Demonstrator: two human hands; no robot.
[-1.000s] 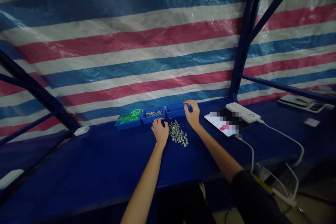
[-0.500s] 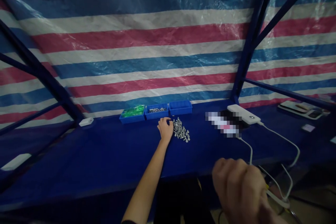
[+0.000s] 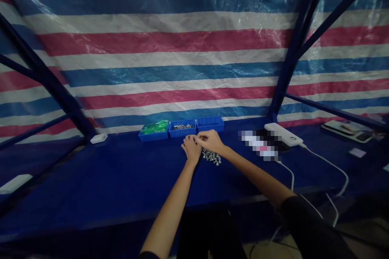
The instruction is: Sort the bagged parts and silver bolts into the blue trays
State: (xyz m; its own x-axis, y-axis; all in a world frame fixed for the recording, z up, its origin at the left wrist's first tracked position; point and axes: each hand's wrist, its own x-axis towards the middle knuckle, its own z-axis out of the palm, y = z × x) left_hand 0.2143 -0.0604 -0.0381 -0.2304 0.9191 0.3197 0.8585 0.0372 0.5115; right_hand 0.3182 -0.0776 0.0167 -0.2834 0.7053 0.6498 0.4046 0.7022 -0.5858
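Holds left hand [image 3: 191,149] curled beside bolt pile [image 3: 212,156] on counter [image 3: 130,178]; holds right hand [image 3: 210,140] bent over its far end, overlapping left in view. Cannot tell opening or contents of either grip.

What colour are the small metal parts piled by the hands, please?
The metal parts are silvery grey, seen best in the head view.

The right hand [image 3: 212,141] hides the far part of the bolt pile [image 3: 212,156]; whether its fingers, overlapping the left hand [image 3: 192,148], pinch anything cannot be seen. Beyond both hands, metal pieces [image 3: 184,127] in the middle blue bin [image 3: 183,133] are too small to identify. Right of them, pixelation obscures a flat device [image 3: 259,144]; nearer, the bottom edge cuts the black sleeve [image 3: 310,222].
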